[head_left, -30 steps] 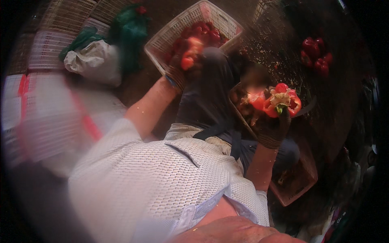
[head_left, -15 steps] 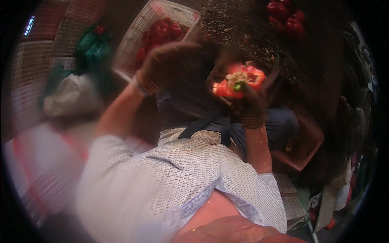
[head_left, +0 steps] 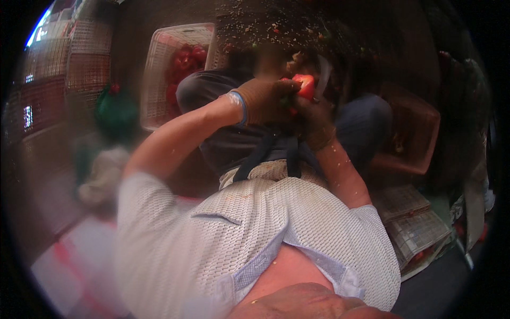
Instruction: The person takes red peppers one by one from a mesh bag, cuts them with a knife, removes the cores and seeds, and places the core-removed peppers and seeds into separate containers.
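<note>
A red bell pepper (head_left: 305, 86), its cut pale-red flesh showing, is held between both hands above my lap. My left hand (head_left: 267, 100), in a brown glove, closes on its left side. My right hand (head_left: 316, 112), in a dark glove, is closed around it from below and the right; its fingers are partly hidden and blurred. Beside the right hand rises a pale, curved blade-like shape (head_left: 325, 72), its lower end hidden. A pale, seedy lump (head_left: 296, 63), like a pepper core, shows just beyond the pepper.
At the left stands a light plastic crate (head_left: 150, 80) with red bell peppers (head_left: 186, 63). A reddish crate (head_left: 409, 141) is right of my knee. Seeds (head_left: 271, 26) litter the floor ahead. Stacked crates (head_left: 53, 80) and a green bag (head_left: 116, 111) stand far left.
My left hand has come from beside the crate to the pepper in my right hand. The pepper's seedy core and green stem no longer show on it. The view has shifted.
</note>
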